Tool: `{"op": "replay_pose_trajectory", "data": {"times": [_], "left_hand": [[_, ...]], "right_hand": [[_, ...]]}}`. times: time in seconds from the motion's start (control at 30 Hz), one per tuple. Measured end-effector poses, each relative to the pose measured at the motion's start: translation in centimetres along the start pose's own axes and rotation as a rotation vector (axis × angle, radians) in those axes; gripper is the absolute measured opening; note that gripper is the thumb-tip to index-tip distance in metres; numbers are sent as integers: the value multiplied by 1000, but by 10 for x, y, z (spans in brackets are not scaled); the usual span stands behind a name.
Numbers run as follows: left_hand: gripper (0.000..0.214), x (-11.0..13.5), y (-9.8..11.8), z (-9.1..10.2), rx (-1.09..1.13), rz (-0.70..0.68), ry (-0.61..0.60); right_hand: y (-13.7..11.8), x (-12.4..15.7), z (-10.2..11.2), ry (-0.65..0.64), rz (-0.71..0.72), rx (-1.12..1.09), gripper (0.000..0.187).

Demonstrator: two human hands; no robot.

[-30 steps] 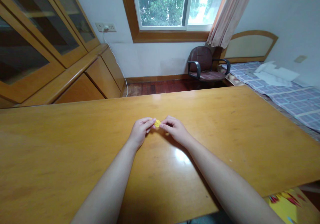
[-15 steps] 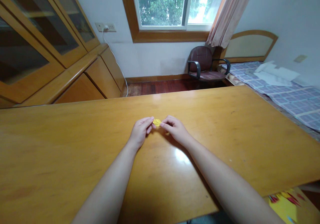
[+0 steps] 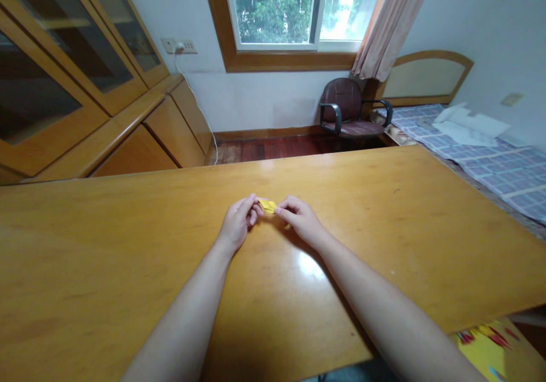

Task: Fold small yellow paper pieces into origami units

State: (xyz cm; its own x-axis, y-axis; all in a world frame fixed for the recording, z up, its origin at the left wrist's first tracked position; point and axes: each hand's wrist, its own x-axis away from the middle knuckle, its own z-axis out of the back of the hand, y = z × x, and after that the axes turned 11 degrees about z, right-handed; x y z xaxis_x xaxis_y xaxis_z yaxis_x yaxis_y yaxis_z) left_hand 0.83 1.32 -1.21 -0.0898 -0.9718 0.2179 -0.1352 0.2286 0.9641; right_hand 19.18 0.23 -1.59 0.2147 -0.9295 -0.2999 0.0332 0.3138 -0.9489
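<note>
A small folded yellow paper piece [image 3: 268,205] sits between my two hands, just above the wooden table [image 3: 128,245] near its middle. My left hand [image 3: 237,225] pinches the piece's left end with curled fingers. My right hand [image 3: 299,220] pinches its right end, fingers also curled. Both forearms reach in from the bottom of the view. Most of the paper is hidden by my fingertips.
Wooden cabinets with glass doors [image 3: 85,75] line the left wall. A dark red armchair [image 3: 347,109] stands under the window behind the table. A bed with a checked cover [image 3: 490,154] lies at the right. Yellow printed material [image 3: 495,345] shows below the table's near right edge.
The yellow piece and both hands have shifted slightly upward and away. My left fingers have closed a little more around the paper's end.
</note>
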Motion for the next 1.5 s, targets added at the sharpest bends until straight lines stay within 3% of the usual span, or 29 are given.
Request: {"op": "replay_pose_trajectory", "data": {"times": [0.2,0.47,1.13,1.5], "left_hand": [[35,5,1,0,-248,7,-72],[33,6,0,0,-244,27,-33],[30,7,1,0,-229,4,-62],[26,2,-2,0,-189,-37,-6]], "right_hand": [[0,0,0,3,16,14,18],[4,-1,0,-15,47,75,21],[-1,-1,0,-7,26,71,22],[-3,-1,0,-45,97,147,20]]}}
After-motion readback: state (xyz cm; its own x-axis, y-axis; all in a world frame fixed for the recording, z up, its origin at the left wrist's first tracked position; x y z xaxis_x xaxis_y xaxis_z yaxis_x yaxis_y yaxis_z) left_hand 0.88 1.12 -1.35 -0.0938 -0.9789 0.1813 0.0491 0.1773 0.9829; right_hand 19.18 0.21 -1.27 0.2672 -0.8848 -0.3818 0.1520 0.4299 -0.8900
